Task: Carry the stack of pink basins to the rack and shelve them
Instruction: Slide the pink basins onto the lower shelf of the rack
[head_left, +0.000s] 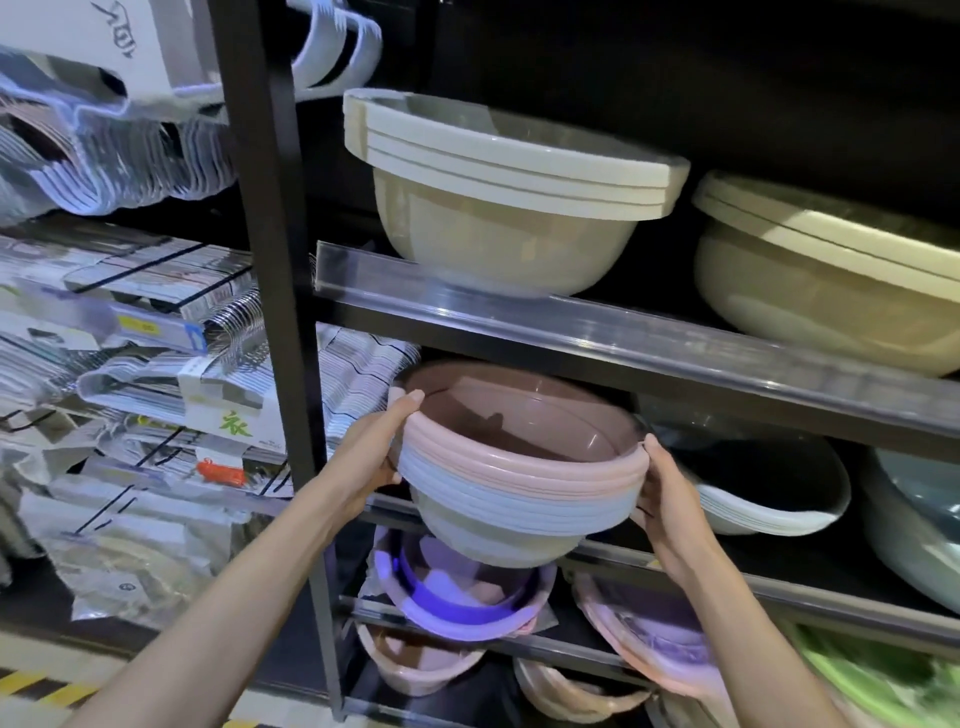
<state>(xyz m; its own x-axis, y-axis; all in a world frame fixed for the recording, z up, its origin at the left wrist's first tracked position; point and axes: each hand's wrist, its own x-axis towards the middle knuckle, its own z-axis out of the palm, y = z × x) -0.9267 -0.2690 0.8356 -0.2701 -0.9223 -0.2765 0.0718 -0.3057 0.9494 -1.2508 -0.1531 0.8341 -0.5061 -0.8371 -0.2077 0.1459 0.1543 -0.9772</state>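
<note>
Head view looks down at two bare arms holding a stack of basins (519, 483) in front of a dark metal rack (270, 260). Pink basins sit on top of the stack, with pale blue rims and a beige one beneath them. The left hand (371, 457) clasps the stack's left rim, its fingers (410, 402) hooked over the edge. The right hand (662, 493) grips the right rim, thumb on the lip. The stack is tilted toward the camera and held at the mouth of the middle shelf (675, 564), its base above the shelf's front rail. On the shelf above stand nested beige basins (498, 208). Below lie more pink and purple basins (457, 592). Left of the rack, bundles of white hangers (104, 166) and packaged goods are piled up.
</note>
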